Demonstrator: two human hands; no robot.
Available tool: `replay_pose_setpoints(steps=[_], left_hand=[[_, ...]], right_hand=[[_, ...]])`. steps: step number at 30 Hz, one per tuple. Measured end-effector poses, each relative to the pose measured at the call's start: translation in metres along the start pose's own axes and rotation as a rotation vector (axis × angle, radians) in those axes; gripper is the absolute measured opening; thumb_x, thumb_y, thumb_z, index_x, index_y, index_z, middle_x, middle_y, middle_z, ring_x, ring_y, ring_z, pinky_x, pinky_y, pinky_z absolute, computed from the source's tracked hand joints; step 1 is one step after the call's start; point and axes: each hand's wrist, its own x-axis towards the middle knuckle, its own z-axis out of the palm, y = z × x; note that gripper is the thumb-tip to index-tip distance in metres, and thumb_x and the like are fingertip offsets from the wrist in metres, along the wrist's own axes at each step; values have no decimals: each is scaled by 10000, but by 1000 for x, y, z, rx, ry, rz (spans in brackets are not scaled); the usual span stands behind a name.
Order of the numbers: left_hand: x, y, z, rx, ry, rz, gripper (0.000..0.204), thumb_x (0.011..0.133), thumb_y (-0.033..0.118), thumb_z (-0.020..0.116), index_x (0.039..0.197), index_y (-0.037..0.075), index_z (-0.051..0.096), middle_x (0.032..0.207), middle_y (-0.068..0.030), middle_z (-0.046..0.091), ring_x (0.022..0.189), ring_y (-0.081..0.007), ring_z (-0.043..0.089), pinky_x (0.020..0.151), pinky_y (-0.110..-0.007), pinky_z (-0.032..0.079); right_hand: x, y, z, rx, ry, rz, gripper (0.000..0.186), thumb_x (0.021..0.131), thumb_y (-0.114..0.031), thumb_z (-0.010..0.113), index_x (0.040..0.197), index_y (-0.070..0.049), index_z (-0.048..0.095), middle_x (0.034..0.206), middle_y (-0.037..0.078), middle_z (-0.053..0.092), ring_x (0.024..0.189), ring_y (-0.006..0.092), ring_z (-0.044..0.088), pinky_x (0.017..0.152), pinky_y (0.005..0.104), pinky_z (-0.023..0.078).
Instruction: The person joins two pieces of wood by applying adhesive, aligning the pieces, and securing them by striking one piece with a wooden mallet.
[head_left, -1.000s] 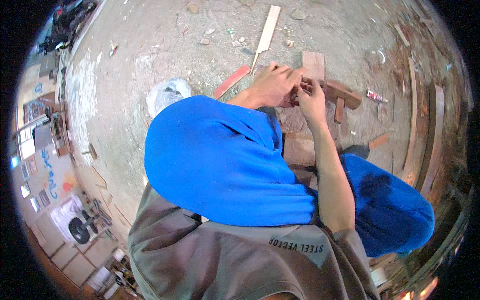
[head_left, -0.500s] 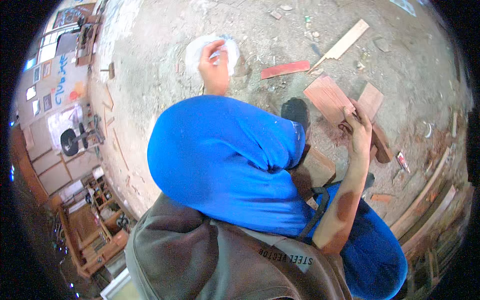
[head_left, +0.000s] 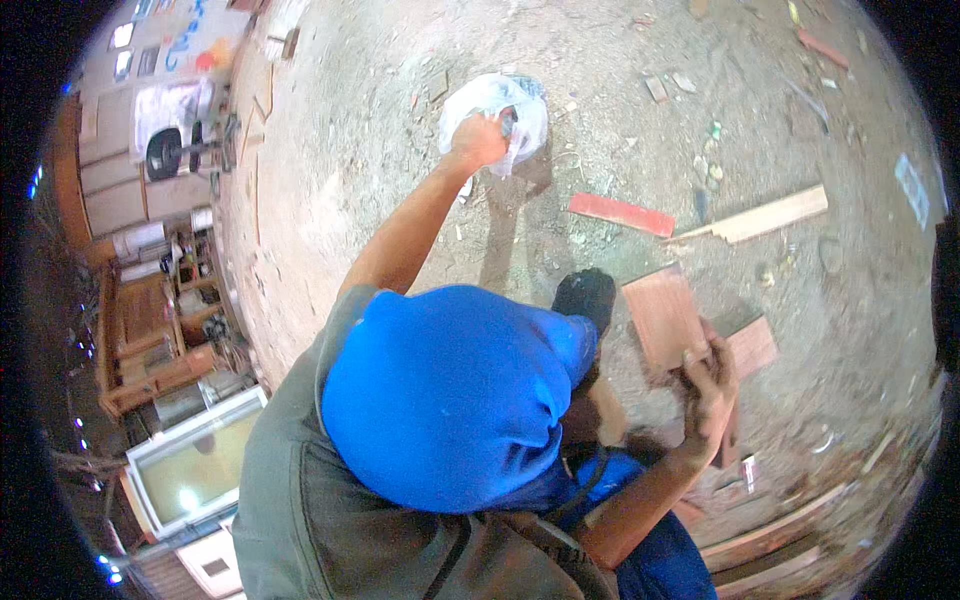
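Observation:
My left hand (head_left: 482,140) is at the white plastic bag (head_left: 458,106) on the ground ahead, its fingers curled in at the bag's edge. Something dark shows beside those fingers, too small to name. On the right, my right hand (head_left: 712,388) grips the lower edge of a flat reddish-brown wooden board (head_left: 662,315), thumb on top and fingers partly hidden behind. Close by that hand, a second wooden block (head_left: 754,344) lies partly covered by it.
A red strip of wood (head_left: 622,214) and a pale, broken-ended plank (head_left: 765,216) lie on the dirt floor beyond the board. My shoe (head_left: 585,298) and blue-clad knee (head_left: 450,390) are between my arms. Long timbers (head_left: 770,535) lie at lower right; a wooden cabinet (head_left: 145,340) stands left.
My left hand has closed at the bag from an open position over it, and its forearm now shows. My right hand still holds the board. The whole view has shifted.

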Motion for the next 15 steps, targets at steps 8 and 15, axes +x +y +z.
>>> replay_pose_setpoints(steps=[8,15], left_hand=[[10,3,16,-404,269,95,162,819,164,661,915,39,697,905,-235,707,895,-439,690,780,-528,551],[8,7,17,-538,345,186,242,874,59,593,1088,36,703,1013,-251,701,956,-434,672,854,-502,539]], right_hand=[[2,-16,7,-116,-70,51,445,850,-38,751,1256,78,611,1280,182,635,1161,268,611,831,345,591],[0,-18,0,-207,26,106,424,912,-50,720,1300,49,580,1212,119,634,1082,210,621,957,327,497]])
